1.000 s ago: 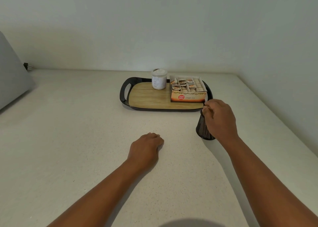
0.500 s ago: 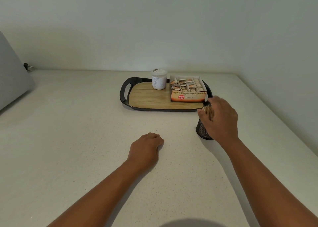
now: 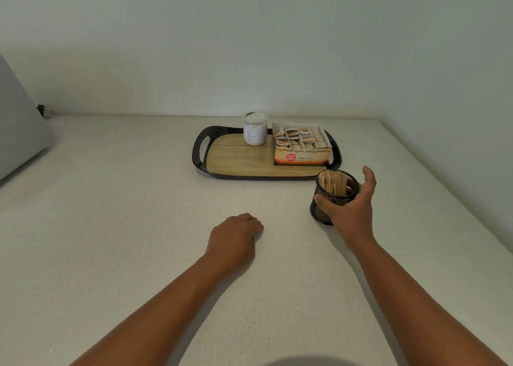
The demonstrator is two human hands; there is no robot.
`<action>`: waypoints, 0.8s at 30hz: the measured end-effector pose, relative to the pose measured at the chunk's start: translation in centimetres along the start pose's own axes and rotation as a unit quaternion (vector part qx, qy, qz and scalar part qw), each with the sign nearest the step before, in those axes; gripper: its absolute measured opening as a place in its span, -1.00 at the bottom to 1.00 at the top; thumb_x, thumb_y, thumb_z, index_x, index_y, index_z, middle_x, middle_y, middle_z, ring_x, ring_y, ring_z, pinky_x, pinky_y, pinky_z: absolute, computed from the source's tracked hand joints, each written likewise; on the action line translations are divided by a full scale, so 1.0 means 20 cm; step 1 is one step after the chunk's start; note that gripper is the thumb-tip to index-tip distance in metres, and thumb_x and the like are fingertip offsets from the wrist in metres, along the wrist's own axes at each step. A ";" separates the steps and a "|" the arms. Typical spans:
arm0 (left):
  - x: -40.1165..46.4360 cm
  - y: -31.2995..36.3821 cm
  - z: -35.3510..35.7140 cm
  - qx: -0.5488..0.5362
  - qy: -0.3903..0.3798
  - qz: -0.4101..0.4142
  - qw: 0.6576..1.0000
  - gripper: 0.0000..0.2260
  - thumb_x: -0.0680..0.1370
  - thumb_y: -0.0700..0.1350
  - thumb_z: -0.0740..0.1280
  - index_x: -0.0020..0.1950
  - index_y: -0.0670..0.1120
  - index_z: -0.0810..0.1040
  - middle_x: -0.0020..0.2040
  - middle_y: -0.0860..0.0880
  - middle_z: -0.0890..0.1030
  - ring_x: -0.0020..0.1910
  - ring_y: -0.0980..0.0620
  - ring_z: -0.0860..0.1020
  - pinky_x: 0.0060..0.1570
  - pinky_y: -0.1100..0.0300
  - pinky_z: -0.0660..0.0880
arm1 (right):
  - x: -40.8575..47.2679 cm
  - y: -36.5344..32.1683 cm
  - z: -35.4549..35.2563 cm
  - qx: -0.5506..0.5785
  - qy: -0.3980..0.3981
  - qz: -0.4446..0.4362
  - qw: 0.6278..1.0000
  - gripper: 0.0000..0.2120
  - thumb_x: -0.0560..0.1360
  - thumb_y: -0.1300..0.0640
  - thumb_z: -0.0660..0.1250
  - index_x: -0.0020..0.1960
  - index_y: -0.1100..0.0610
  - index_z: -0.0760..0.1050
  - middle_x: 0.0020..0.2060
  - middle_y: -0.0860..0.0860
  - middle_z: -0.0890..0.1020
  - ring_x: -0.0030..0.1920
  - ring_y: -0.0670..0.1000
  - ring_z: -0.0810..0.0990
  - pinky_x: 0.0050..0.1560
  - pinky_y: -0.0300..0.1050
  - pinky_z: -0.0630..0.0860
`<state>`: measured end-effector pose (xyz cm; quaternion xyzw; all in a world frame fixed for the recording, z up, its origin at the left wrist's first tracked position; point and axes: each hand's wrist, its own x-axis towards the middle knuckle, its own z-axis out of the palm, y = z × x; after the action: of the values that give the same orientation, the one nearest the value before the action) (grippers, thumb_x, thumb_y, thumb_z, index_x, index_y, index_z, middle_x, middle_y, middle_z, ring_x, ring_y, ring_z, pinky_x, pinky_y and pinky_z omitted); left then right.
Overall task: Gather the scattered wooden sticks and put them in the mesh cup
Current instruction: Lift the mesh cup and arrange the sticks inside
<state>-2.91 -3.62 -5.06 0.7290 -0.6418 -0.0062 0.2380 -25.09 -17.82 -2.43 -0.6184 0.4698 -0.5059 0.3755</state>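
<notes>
A black mesh cup (image 3: 322,213) stands on the pale counter just in front of the tray's right corner. Several wooden sticks (image 3: 333,182) stand upright inside it. My right hand (image 3: 351,207) is against the cup's near right side. Its thumb lies across the front of the mesh and its fingers are stretched out, apart from the rim. My left hand (image 3: 233,238) rests on the counter to the left of the cup, fingers curled under, holding nothing I can see. No loose sticks show on the counter.
A black-rimmed wooden tray (image 3: 198,154) sits behind the cup with a white jar (image 3: 254,129) and an open ginger tea box (image 3: 301,154). A grey appliance (image 3: 19,126) and a plug (image 3: 44,111) are at the far left. Walls close the back and right.
My right hand has come off the top of the cup and dropped to its near right side, uncovering the sticks inside. The left hand has stayed still.
</notes>
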 end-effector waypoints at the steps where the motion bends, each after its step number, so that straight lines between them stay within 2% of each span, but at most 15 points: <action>1: 0.01 0.00 -0.02 -0.015 -0.011 -0.007 1.000 -0.75 0.58 -0.29 0.28 0.00 0.00 0.69 0.02 0.11 0.66 0.01 0.09 0.60 0.00 0.12 0.57 | -0.01 -0.02 0.01 0.013 -0.018 -0.007 1.000 0.12 0.30 0.10 0.70 0.55 -0.33 0.02 0.33 -0.05 0.47 0.30 0.02 0.52 0.18 -0.06 0.58; 2: 0.03 0.01 -0.05 -0.042 -0.030 -0.019 0.998 -0.74 0.59 -0.27 0.27 0.08 0.02 0.67 0.11 0.11 0.64 0.09 0.09 0.58 0.09 0.11 0.53 | -0.03 -0.04 0.02 0.026 -0.040 -0.013 0.999 0.12 0.29 0.09 0.70 0.54 -0.34 0.02 0.36 -0.03 0.48 0.33 0.02 0.52 0.18 -0.05 0.58; 3: 0.05 0.02 -0.09 -0.079 -0.055 -0.033 0.995 -0.71 0.61 -0.20 0.29 0.28 0.06 0.60 0.25 0.12 0.59 0.23 0.10 0.53 0.25 0.12 0.48 | -0.05 -0.06 0.04 0.040 -0.064 -0.019 0.997 0.13 0.27 0.07 0.71 0.54 -0.35 0.03 0.37 -0.02 0.48 0.35 0.03 0.52 0.20 -0.02 0.59; 4: 0.08 0.03 -0.13 -0.117 -0.085 -0.047 0.988 -0.58 0.62 -0.11 0.34 0.48 0.10 0.44 0.42 0.10 0.49 0.37 0.08 0.46 0.39 0.07 0.41 | -0.07 -0.09 0.05 0.055 -0.090 -0.023 0.994 0.14 0.24 0.04 0.71 0.54 -0.35 0.03 0.38 -0.02 0.49 0.35 0.02 0.53 0.21 0.00 0.60; 5: 0.10 0.05 -0.18 -0.153 -0.113 -0.055 0.980 -0.40 0.58 -0.02 0.41 0.58 0.15 0.27 0.54 0.10 0.37 0.47 0.08 0.38 0.46 0.04 0.37 | -0.10 -0.12 0.07 0.069 -0.115 -0.026 0.991 0.15 0.22 0.01 0.70 0.54 -0.36 0.04 0.38 -0.04 0.50 0.34 -0.01 0.55 0.21 -0.01 0.62; 7: 0.13 0.11 -0.26 -0.207 -0.136 -0.038 0.968 -0.13 0.47 0.11 0.53 0.60 0.30 0.05 0.62 0.14 0.22 0.51 0.16 0.27 0.46 0.06 0.32 | -0.15 -0.18 0.12 0.091 -0.164 -0.033 0.982 0.16 0.19 -0.04 0.71 0.54 -0.37 0.05 0.34 -0.12 0.53 0.28 -0.11 0.60 0.17 -0.10 0.65; 8: 0.14 0.13 -0.28 -0.242 -0.129 -0.016 0.962 -0.08 0.42 0.12 0.57 0.56 0.37 0.02 0.60 0.20 0.23 0.48 0.23 0.25 0.45 0.10 0.32 | -0.18 -0.21 0.14 0.099 -0.186 -0.037 0.977 0.16 0.19 -0.05 0.71 0.55 -0.36 0.06 0.31 -0.15 0.55 0.27 -0.14 0.60 0.16 -0.13 0.65; 10: 0.12 0.16 -0.31 -0.318 -0.093 0.012 0.943 -0.10 0.38 0.09 0.60 0.48 0.48 0.08 0.46 0.39 0.35 0.41 0.35 0.34 0.38 0.28 0.40 | -0.23 -0.24 0.18 0.120 -0.217 -0.055 0.967 0.13 0.20 -0.07 0.72 0.56 -0.32 0.09 0.29 -0.16 0.58 0.31 -0.09 0.60 0.18 -0.12 0.64; 12: 0.09 0.16 -0.34 -0.337 -0.040 0.020 0.940 -0.14 0.37 0.08 0.61 0.43 0.52 0.13 0.34 0.49 0.39 0.38 0.35 0.40 0.29 0.38 0.47 | -0.27 -0.28 0.19 0.143 -0.219 -0.084 0.962 0.08 0.24 -0.09 0.71 0.57 -0.22 0.14 0.34 -0.16 0.54 0.39 -0.03 0.53 0.23 -0.08 0.61; 14: 0.07 0.16 -0.36 -0.323 0.023 0.043 0.945 -0.17 0.37 0.11 0.60 0.44 0.50 0.15 0.35 0.48 0.39 0.40 0.32 0.40 0.26 0.43 0.46 | -0.30 -0.30 0.20 0.156 -0.211 -0.109 0.959 0.00 0.27 -0.10 0.69 0.55 -0.18 0.20 0.38 -0.17 0.49 0.44 0.00 0.48 0.23 -0.09 0.61; 16: 0.05 0.17 -0.38 -0.306 0.055 0.060 0.949 -0.18 0.37 0.15 0.59 0.47 0.42 0.19 0.39 0.38 0.42 0.41 0.25 0.41 0.26 0.38 0.48 | -0.33 -0.32 0.22 0.149 -0.214 -0.115 0.958 -0.11 0.29 -0.09 0.67 0.48 -0.25 0.28 0.34 -0.22 0.51 0.42 -0.05 0.48 0.20 -0.18 0.60; 18: 0.04 0.18 -0.39 -0.300 0.043 0.050 0.952 -0.18 0.35 0.15 0.60 0.47 0.40 0.21 0.39 0.33 0.44 0.39 0.23 0.43 0.25 0.34 0.51 | -0.35 -0.32 0.23 0.143 -0.218 -0.104 0.960 -0.21 0.31 -0.06 0.65 0.43 -0.26 0.35 0.30 -0.22 0.56 0.39 -0.06 0.51 0.18 -0.19 0.60; 21: 0.03 0.20 -0.43 -0.307 -0.025 0.021 0.951 -0.12 0.33 0.08 0.63 0.47 0.42 0.17 0.39 0.34 0.43 0.38 0.21 0.45 0.27 0.27 0.52 | -0.36 -0.31 0.25 0.174 -0.219 -0.054 0.958 -0.26 0.32 -0.02 0.64 0.42 -0.18 0.40 0.27 -0.16 0.60 0.34 -0.03 0.56 0.15 -0.07 0.65; 24: 0.03 0.15 -0.47 -0.321 -0.124 0.006 0.939 -0.05 0.34 0.00 0.61 0.55 0.35 0.10 0.51 0.24 0.34 0.45 0.11 0.40 0.39 0.03 0.50 | -0.36 -0.30 0.25 0.165 -0.239 -0.044 0.956 -0.29 0.35 0.00 0.63 0.42 -0.13 0.42 0.26 -0.11 0.62 0.32 0.03 0.59 0.15 -0.01 0.66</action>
<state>-2.67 -1.10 4.52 0.6033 -0.6343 -0.3011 0.3782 -19.36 -9.26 0.20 -0.6708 0.2489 -0.4294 0.5511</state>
